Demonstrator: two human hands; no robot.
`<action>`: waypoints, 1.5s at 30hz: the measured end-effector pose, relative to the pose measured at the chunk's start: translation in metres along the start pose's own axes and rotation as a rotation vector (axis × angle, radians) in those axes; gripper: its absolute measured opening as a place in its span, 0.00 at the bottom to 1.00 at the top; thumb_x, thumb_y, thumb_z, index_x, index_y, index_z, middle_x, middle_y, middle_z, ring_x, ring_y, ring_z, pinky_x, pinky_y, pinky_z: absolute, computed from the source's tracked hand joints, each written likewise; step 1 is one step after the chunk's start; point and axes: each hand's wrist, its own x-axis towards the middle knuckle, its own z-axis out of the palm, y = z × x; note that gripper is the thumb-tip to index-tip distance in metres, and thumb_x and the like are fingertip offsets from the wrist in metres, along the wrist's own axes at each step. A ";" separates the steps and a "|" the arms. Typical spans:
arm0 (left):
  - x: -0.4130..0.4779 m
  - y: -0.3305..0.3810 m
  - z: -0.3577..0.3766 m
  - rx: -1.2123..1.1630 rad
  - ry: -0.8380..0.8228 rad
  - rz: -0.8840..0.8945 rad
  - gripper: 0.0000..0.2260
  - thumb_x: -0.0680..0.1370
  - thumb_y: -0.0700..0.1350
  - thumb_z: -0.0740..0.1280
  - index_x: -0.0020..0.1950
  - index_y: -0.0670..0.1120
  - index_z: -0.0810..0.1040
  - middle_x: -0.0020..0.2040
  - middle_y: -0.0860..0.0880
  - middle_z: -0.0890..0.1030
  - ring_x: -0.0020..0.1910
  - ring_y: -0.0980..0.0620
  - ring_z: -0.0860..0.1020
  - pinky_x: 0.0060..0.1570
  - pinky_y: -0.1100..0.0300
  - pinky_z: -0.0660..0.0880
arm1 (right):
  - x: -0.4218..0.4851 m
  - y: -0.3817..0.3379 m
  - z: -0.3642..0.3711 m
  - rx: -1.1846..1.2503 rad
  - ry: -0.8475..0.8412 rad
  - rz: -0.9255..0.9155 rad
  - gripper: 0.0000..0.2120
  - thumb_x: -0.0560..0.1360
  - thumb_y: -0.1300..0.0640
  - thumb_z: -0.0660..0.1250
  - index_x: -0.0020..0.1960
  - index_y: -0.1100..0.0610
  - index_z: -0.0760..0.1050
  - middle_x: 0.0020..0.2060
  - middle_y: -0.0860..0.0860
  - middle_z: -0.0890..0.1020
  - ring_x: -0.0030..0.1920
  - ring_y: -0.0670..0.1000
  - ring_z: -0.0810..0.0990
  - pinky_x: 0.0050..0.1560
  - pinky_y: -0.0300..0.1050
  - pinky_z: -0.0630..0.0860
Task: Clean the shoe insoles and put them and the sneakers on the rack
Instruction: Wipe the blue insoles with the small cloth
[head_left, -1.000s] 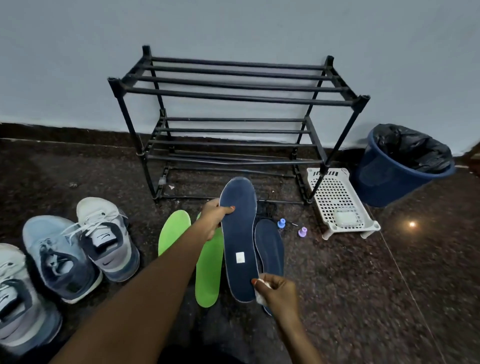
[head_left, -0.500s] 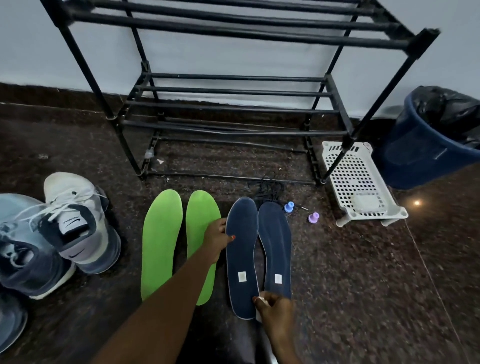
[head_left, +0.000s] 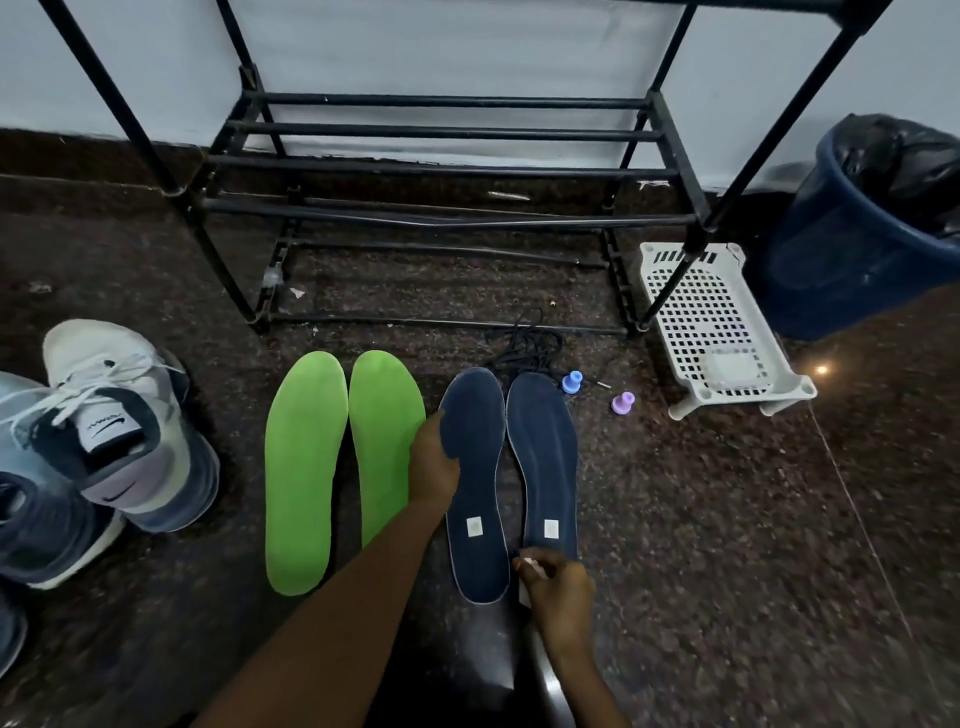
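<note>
Dark speckled stone floor (head_left: 727, 545) is seen throughout. At the far left, a blue sneaker (head_left: 36, 525) is cut off by the frame edge. Just beside it on the right, a white-and-grey sneaker (head_left: 119, 431) is stood upright, laces tied, toe pointing far. Neither is on the rack.

Right of the sneakers, two green insoles (head_left: 304, 467) are laid flat on the floor side by side, toes pointing far.

Far behind them, against the pale wall, the black metal rack (head_left: 441, 132) is stood; no shoes or insoles are seen on the bars in view.

The left hand (head_left: 431, 462) is placed at the left edge of the left navy insole (head_left: 475, 493), fingers curled round that edge, thumb on top near the toe. This insole is lying on the floor, just beside the right navy insole (head_left: 545, 462); a small pale square label is seen near each heel.

The right hand (head_left: 558, 587) is held at the heel of the right navy insole, and a small white piece (head_left: 525, 582) is pinched in its fingers; what it is cannot be told.

Black laces (head_left: 530, 345) are bunched just beyond the navy toes. A blue peg (head_left: 571, 382) and a purple peg (head_left: 622, 402) are lying to the right. Further right, a white perforated plastic tray (head_left: 711, 322) is set by the rack leg. At the far right, a blue bin (head_left: 852, 244) with a black liner is stood.
</note>
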 end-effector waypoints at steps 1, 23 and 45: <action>-0.005 0.000 0.001 0.027 -0.013 0.007 0.12 0.78 0.27 0.56 0.42 0.39 0.74 0.42 0.46 0.77 0.42 0.53 0.74 0.47 0.62 0.72 | 0.004 0.000 -0.004 0.000 0.029 0.001 0.12 0.70 0.68 0.69 0.32 0.54 0.78 0.26 0.42 0.78 0.28 0.40 0.77 0.32 0.25 0.69; -0.052 0.023 0.057 -0.004 -0.431 -0.281 0.06 0.75 0.31 0.65 0.47 0.40 0.75 0.53 0.38 0.80 0.52 0.40 0.79 0.51 0.46 0.78 | 0.075 0.004 -0.029 0.029 0.154 0.196 0.07 0.69 0.64 0.72 0.33 0.60 0.77 0.36 0.56 0.81 0.38 0.54 0.79 0.45 0.47 0.77; -0.095 0.185 -0.129 -0.516 -0.529 -0.261 0.03 0.78 0.38 0.65 0.45 0.43 0.73 0.43 0.47 0.79 0.41 0.52 0.78 0.43 0.60 0.76 | -0.055 -0.156 -0.095 0.494 -0.183 -0.142 0.10 0.70 0.71 0.67 0.32 0.63 0.75 0.22 0.50 0.78 0.22 0.42 0.75 0.24 0.33 0.71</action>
